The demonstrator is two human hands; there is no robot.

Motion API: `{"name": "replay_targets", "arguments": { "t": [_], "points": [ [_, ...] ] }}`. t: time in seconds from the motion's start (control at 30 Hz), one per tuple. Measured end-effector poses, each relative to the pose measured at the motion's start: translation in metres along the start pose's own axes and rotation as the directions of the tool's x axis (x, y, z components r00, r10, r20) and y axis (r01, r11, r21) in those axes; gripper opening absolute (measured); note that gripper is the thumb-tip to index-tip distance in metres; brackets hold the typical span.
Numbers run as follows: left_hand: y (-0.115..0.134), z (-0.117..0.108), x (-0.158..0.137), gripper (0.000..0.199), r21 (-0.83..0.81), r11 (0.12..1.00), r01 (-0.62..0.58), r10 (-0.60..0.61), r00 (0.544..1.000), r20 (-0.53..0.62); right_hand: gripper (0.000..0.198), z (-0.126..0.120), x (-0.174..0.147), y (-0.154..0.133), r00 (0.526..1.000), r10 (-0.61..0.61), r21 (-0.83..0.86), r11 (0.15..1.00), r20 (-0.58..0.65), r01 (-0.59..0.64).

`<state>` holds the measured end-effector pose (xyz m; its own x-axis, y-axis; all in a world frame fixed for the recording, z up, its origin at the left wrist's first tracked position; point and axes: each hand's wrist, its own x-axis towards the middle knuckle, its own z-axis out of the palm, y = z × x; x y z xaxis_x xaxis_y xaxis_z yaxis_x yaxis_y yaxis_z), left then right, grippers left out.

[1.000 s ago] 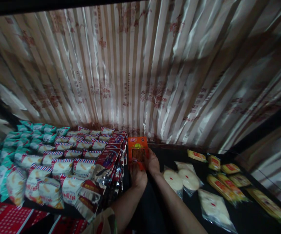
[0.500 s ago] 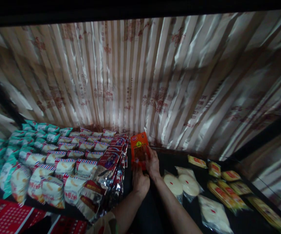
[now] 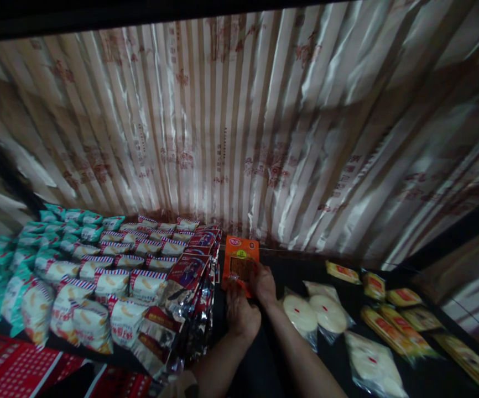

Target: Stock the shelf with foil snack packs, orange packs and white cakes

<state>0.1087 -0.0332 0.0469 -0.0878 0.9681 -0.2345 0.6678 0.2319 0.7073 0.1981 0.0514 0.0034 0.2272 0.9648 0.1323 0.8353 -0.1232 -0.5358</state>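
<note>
An orange snack packet [image 3: 239, 254] with a brown window and a yellow-green label lies at the back of the black shelf [image 3: 260, 354], right of the stacked dark red pouches [image 3: 189, 271]. My left hand [image 3: 241, 315] has its fingers on the packet's near edge, closed against it. My right hand [image 3: 263, 283] grips the lower right side, its fingers curled over the edge. Both thumbs are partly hidden. The packet's lower part is covered by the fingers.
Rows of white and teal puffed snack bags [image 3: 110, 282] fill the left side. A red plastic basket [image 3: 19, 365] stands at the lower left. To the right lie clear bags of round white flatcakes [image 3: 300, 312] and several yellow packets [image 3: 389, 331]. A striped printed sheet [image 3: 223, 121] hangs behind.
The orange packet has gone from tilted to straighter and lower, its top edge now nearer to me. Both hands have shifted slightly down and right with it. The view has moved a little.
</note>
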Motion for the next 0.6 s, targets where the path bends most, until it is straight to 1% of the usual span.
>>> {"name": "replay_targets", "arguments": {
  "t": [0.1, 0.17, 0.27, 0.33, 0.43, 0.53, 0.6],
  "points": [
    [-0.004, 0.003, -0.004, 0.057, -0.051, 0.999, -0.015, 0.014, 1.0, -0.018, 0.039, 0.0, -0.002, 0.001, 0.998, -0.014, 0.095, 0.995, -0.06, 0.02],
    [-0.006, 0.005, -0.007, 0.054, -0.076, 0.996, -0.036, 0.033, 0.999, -0.041, 0.04, -0.001, -0.002, 0.002, 0.992, -0.063, 0.224, 0.971, -0.107, 0.086],
    [-0.004, 0.005, -0.012, 0.054, -0.084, 0.996, -0.044, 0.038, 0.997, -0.065, 0.042, -0.004, 0.003, 0.002, 0.98, -0.131, 0.432, 0.883, -0.152, 0.185],
    [0.001, 0.003, -0.014, 0.059, -0.09, 0.995, -0.042, 0.036, 0.996, -0.077, 0.041, -0.007, 0.008, 0.001, 0.974, -0.136, 0.518, 0.829, -0.181, 0.212],
    [0.01, -0.001, -0.016, 0.064, -0.098, 0.993, -0.061, 0.052, 0.995, -0.091, 0.042, -0.008, 0.017, 0.002, 0.978, -0.089, 0.561, 0.807, -0.189, 0.182],
    [0.011, -0.001, -0.015, 0.065, -0.083, 0.994, -0.069, 0.062, 0.995, -0.084, 0.044, -0.001, 0.019, 0.004, 0.994, -0.023, 0.564, 0.821, -0.111, 0.082],
    [0.008, 0.001, -0.012, 0.064, -0.069, 0.996, -0.052, 0.047, 0.997, -0.063, 0.042, 0.004, 0.018, 0.006, 0.997, -0.002, 0.534, 0.844, -0.081, 0.045]
  ]
}}
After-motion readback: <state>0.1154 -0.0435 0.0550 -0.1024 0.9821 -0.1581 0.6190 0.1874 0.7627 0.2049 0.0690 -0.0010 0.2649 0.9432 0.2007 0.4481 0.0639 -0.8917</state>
